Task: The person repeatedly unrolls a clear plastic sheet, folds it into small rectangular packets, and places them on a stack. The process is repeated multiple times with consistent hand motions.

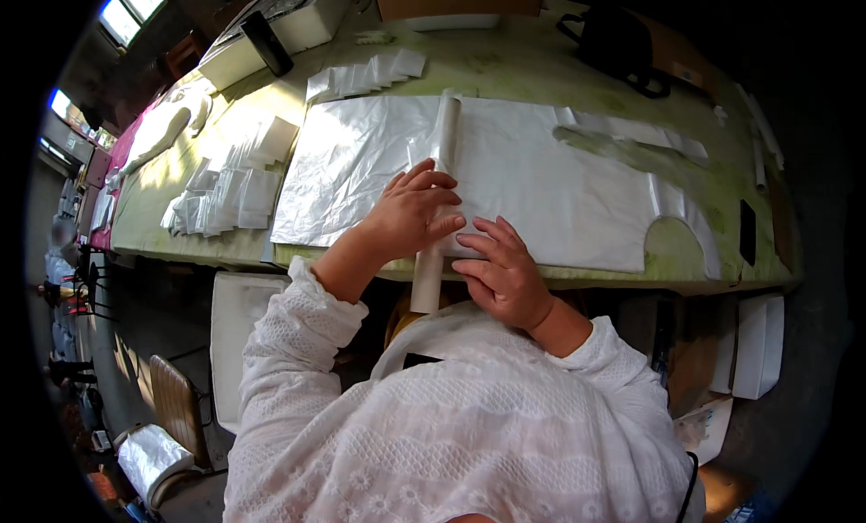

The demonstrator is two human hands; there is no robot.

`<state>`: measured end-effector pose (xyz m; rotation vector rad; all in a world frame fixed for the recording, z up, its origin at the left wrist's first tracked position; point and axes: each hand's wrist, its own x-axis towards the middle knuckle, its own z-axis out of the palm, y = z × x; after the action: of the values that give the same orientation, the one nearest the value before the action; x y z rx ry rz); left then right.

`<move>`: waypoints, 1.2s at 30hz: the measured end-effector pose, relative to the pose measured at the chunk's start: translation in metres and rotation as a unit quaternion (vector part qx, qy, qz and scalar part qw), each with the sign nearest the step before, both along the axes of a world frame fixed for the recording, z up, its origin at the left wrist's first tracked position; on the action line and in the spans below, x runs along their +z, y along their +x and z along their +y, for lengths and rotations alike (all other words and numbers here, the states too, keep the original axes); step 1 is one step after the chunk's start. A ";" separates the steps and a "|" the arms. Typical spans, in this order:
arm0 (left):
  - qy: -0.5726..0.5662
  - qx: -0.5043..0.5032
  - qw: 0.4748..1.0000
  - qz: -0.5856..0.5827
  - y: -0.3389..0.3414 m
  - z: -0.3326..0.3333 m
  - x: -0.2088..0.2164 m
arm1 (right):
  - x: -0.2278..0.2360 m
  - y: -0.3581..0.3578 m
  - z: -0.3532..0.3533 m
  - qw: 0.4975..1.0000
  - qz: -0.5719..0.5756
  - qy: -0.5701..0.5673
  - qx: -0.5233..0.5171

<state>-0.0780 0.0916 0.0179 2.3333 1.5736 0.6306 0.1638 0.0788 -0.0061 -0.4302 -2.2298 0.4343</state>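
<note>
A large, thin white plastic bag lies spread across the table, its two long handle strips pointing right. Across it runs a pale roll or tube, its near end sticking out past the table's front edge. Resting over the tube's middle, my left hand has its fingers stretched out and covers part of it. My right hand is just right of the tube, above the bag's near edge, fingers loosely bent and apart. I see nothing held in either hand; whether the right fingertips touch the plastic is unclear.
Folded clear plastic packets lie in rows at left, with more packets behind the bag. A black bottle stands by a white foam box. Farther right are a black bag and a dark phone-like slab.
</note>
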 end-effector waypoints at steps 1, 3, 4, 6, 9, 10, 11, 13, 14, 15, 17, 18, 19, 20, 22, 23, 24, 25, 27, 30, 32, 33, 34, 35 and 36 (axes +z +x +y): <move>0.024 0.088 0.995 0.044 0.001 -0.015 0.005 | -0.006 0.011 -0.006 0.999 0.011 -0.034 0.006; 0.097 0.174 0.976 0.085 -0.011 -0.025 0.007 | -0.012 0.023 -0.009 0.999 0.025 -0.045 0.003; 0.148 0.175 0.970 0.082 -0.016 -0.025 0.009 | -0.013 0.026 -0.010 0.998 0.030 -0.050 0.005; 0.108 0.148 0.981 0.063 -0.013 -0.031 0.012 | -0.017 0.027 -0.013 0.998 0.025 -0.057 0.008; -0.010 0.132 0.988 0.085 -0.023 -0.041 0.006 | -0.019 0.027 -0.012 0.998 0.017 -0.057 0.030; -0.052 0.184 0.980 0.057 -0.036 -0.044 0.011 | -0.017 0.030 -0.013 0.998 0.018 -0.057 0.033; -0.092 0.231 0.968 0.029 -0.048 -0.046 0.016 | -0.017 0.032 -0.012 0.998 0.020 -0.057 0.031; -0.141 0.340 0.927 0.071 -0.066 -0.043 0.025 | -0.022 0.040 -0.011 0.997 0.032 -0.065 0.023; -0.094 0.345 0.927 0.118 -0.067 -0.043 0.026 | -0.024 0.042 -0.011 0.997 0.037 -0.071 0.018; -0.047 0.347 0.922 0.165 -0.067 -0.043 0.027 | -0.025 0.040 -0.011 0.996 0.051 -0.066 0.014; -0.018 0.330 0.927 0.179 -0.062 -0.038 0.020 | -0.023 0.037 -0.011 0.997 0.052 -0.059 0.011; -0.036 0.312 0.938 0.149 -0.058 -0.033 0.010 | -0.022 0.036 -0.011 0.997 0.052 -0.055 0.010; -0.109 0.323 0.933 0.112 -0.057 -0.026 0.007 | -0.023 0.036 -0.010 0.997 0.049 -0.056 0.012; -0.171 0.356 0.903 0.169 -0.057 -0.017 0.006 | -0.024 0.036 -0.011 0.997 0.048 -0.056 0.014; -0.142 0.400 0.876 0.228 -0.078 -0.011 -0.008 | -0.025 0.038 -0.010 0.997 0.052 -0.059 0.015; -0.150 0.424 0.867 0.216 -0.085 -0.009 -0.002 | -0.026 0.040 -0.010 0.997 0.054 -0.062 0.013; -0.158 0.447 0.857 0.204 -0.093 -0.006 0.006 | -0.027 0.042 -0.011 0.996 0.057 -0.065 0.010; -0.174 0.465 0.843 0.204 -0.114 -0.005 0.008 | -0.026 0.042 -0.012 0.996 0.059 -0.067 0.012; -0.197 0.504 0.811 0.224 -0.143 -0.004 0.014 | -0.025 0.042 -0.012 0.995 0.064 -0.068 0.013; -0.218 0.482 0.823 0.207 -0.175 -0.004 0.026 | -0.025 0.040 -0.012 0.997 0.053 -0.054 0.006; -0.205 0.471 0.842 0.165 -0.194 -0.007 0.023 | -0.023 0.040 -0.014 0.996 0.052 -0.065 0.012; -0.189 0.475 0.848 0.139 -0.204 -0.006 0.014 | -0.021 0.040 -0.015 0.996 0.052 -0.071 0.016; -0.176 0.475 0.855 0.114 -0.209 -0.007 0.004 | -0.020 0.041 -0.015 0.995 0.065 -0.080 0.016; -0.200 0.472 0.857 -0.047 -0.177 -0.005 0.024 | -0.021 0.043 -0.015 0.993 0.076 -0.091 0.013; -0.147 0.431 0.873 -0.174 -0.180 0.001 0.001 | -0.019 0.043 -0.015 0.991 0.087 -0.101 0.010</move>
<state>-0.2579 0.0928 0.0188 1.1296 2.2748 0.8380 0.2066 0.0633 -0.0252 -0.4576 -2.0302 0.6868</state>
